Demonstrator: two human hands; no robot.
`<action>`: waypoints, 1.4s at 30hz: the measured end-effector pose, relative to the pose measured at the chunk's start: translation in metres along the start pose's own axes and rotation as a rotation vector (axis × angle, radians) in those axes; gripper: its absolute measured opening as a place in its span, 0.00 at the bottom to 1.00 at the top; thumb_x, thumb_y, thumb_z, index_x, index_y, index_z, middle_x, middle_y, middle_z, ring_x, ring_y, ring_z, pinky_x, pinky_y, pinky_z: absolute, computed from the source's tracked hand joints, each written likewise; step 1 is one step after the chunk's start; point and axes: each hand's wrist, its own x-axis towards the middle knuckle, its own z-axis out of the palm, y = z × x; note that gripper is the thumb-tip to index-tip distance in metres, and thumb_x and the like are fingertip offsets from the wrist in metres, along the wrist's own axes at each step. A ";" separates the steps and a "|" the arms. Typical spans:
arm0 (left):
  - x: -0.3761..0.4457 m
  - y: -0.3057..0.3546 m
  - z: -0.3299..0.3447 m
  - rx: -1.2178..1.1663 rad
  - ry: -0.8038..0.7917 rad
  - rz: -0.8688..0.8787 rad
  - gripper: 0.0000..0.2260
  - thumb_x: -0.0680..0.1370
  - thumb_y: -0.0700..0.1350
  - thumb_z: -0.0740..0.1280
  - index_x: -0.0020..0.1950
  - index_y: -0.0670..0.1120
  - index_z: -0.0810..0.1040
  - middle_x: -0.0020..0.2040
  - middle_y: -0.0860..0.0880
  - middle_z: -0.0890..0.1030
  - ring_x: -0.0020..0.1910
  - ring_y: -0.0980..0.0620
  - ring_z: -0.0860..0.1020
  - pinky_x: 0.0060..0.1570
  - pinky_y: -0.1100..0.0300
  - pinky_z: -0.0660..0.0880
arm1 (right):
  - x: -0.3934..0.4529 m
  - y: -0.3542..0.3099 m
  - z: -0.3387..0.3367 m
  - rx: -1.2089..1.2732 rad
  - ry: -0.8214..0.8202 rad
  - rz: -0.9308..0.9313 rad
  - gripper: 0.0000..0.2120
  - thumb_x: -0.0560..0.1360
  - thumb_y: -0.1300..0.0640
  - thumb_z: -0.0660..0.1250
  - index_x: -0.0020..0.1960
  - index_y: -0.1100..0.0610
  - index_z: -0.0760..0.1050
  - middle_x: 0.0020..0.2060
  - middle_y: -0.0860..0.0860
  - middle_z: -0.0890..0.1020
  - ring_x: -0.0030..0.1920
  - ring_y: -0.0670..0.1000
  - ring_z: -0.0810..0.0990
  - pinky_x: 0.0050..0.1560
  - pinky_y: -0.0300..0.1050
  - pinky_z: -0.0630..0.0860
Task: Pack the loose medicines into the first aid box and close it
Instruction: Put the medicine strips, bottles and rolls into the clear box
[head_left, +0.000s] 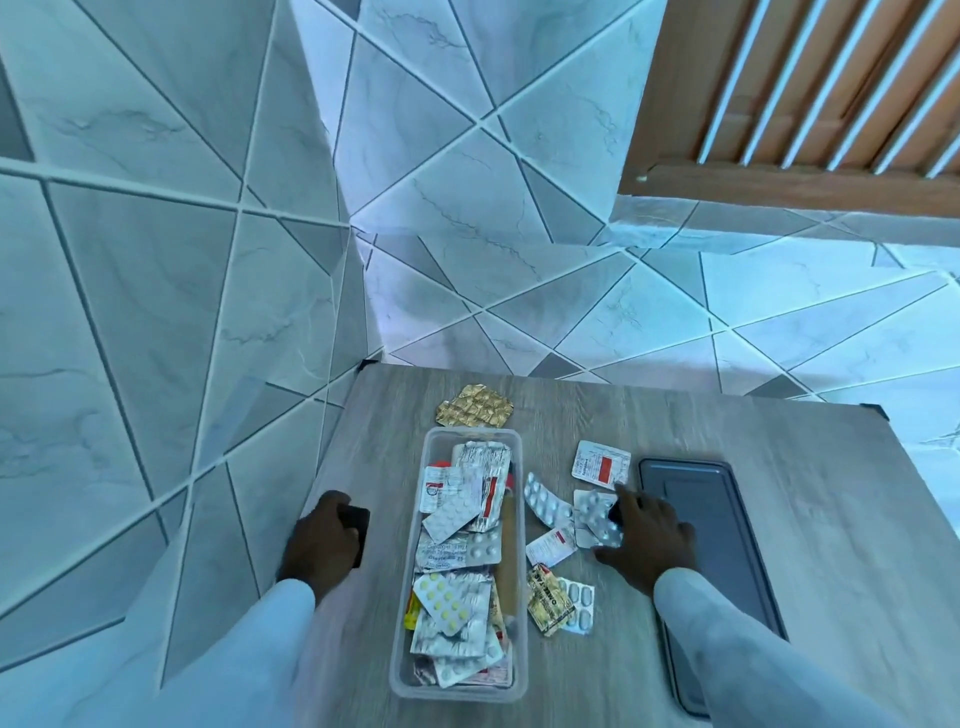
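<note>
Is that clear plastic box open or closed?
Open. The clear box has no lid on; blister strips show uncovered inside, and the grey lid lies on the table beside it.

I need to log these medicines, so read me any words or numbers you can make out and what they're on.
Gold strip right of the clear box: dark lettering, too blurred to quote.
Strip in the box: faint print, unreadable.
White-and-red strips near the right hand: print too small.
Nothing reads reliably.

Wooden table (727, 447), box (410, 670) (open), lid (727, 519), strips (545, 501)
</note>
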 end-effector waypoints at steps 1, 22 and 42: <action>0.001 0.008 -0.003 -0.055 0.038 -0.002 0.19 0.76 0.39 0.63 0.66 0.48 0.72 0.59 0.37 0.79 0.52 0.39 0.78 0.52 0.48 0.78 | 0.001 -0.001 0.003 -0.035 -0.013 -0.042 0.48 0.63 0.34 0.71 0.75 0.48 0.53 0.70 0.52 0.67 0.71 0.58 0.62 0.66 0.59 0.62; -0.025 0.106 0.036 -0.092 -0.024 0.122 0.16 0.74 0.36 0.68 0.59 0.49 0.75 0.54 0.48 0.76 0.46 0.52 0.77 0.33 0.70 0.69 | 0.016 -0.008 -0.017 -0.142 0.134 -0.354 0.16 0.71 0.55 0.63 0.59 0.52 0.73 0.42 0.53 0.84 0.41 0.58 0.80 0.38 0.51 0.75; 0.035 0.075 0.010 0.071 0.024 0.404 0.18 0.76 0.36 0.62 0.61 0.54 0.78 0.63 0.48 0.78 0.61 0.47 0.76 0.63 0.52 0.73 | 0.010 -0.187 -0.011 -0.327 0.250 -0.473 0.24 0.64 0.54 0.72 0.60 0.58 0.75 0.56 0.61 0.79 0.52 0.65 0.76 0.48 0.60 0.74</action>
